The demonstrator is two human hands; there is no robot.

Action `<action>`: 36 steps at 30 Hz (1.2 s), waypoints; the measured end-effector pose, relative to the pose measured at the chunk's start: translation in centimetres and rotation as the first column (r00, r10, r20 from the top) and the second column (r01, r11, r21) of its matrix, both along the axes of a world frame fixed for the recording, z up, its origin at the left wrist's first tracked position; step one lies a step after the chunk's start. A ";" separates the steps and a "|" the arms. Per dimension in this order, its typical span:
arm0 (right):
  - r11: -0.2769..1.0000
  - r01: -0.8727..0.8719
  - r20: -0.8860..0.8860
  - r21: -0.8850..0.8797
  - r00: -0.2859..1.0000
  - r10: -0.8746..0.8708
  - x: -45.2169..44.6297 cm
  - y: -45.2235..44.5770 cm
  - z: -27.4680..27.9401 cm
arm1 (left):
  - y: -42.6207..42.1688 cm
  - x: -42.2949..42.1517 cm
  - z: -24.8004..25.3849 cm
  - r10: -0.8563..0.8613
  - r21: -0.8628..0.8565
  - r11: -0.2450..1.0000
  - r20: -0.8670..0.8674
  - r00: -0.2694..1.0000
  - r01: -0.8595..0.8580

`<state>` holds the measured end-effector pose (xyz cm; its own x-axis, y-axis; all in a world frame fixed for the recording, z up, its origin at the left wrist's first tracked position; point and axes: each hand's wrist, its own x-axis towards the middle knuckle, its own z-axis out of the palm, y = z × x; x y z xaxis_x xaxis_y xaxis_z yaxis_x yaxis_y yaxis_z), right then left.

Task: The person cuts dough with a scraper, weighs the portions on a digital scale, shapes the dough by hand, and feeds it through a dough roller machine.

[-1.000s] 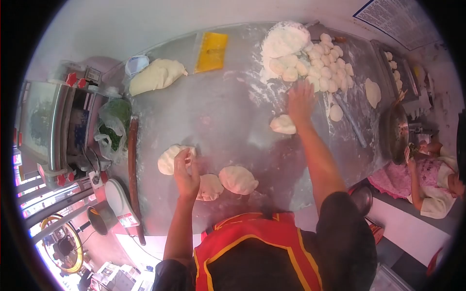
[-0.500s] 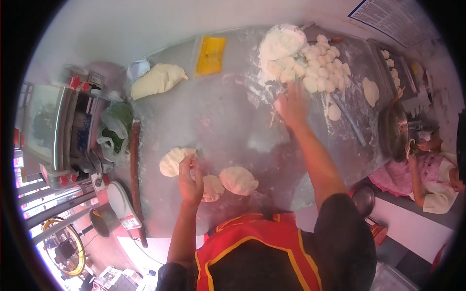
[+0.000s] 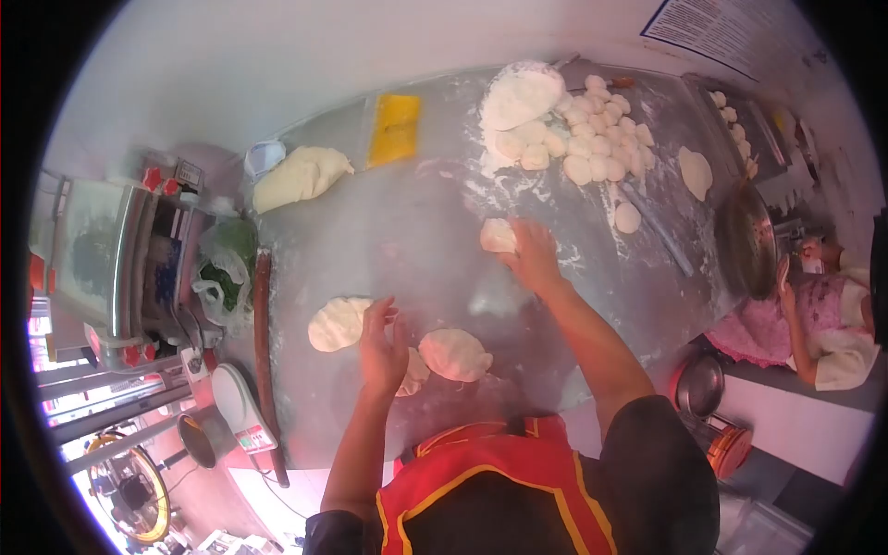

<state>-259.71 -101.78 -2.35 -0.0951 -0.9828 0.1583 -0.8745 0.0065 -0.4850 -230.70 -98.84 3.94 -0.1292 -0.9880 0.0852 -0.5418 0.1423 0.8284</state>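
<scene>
My right hand (image 3: 535, 257) grips a small flattened dough piece (image 3: 499, 236) at its left side, over the middle of the grey worktop (image 3: 416, 222). My left hand (image 3: 380, 350) holds nothing; its fingers are loosely bent and apart. It hovers beside a pale dough round (image 3: 337, 324) and partly covers a second dough round (image 3: 413, 372). Just right of them lies a third dough round (image 3: 455, 355). Many small dough balls (image 3: 599, 143) are clustered at the back right, beside a floury dough mound (image 3: 524, 97).
A large dough lump (image 3: 301, 178) and a yellow sheet (image 3: 395, 129) lie at the back left. Along the left edge are a long wooden rolling pin (image 3: 263, 333), a bagged green filling (image 3: 222, 268) and a scale (image 3: 242, 407). At right, a co-worker (image 3: 837, 324) handles something beside a pan (image 3: 747, 242).
My right hand has come back from the dough balls toward me and left, with a small dough piece in it. My left hand has shifted slightly right. The view has tilted a little.
</scene>
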 end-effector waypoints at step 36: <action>0.983 0.183 0.359 -0.010 0.918 -0.167 1.4 3.0 -3.2 | -5.8 -7.2 -6.8 -0.357 0.469 0.853 0.207 0.911 0.228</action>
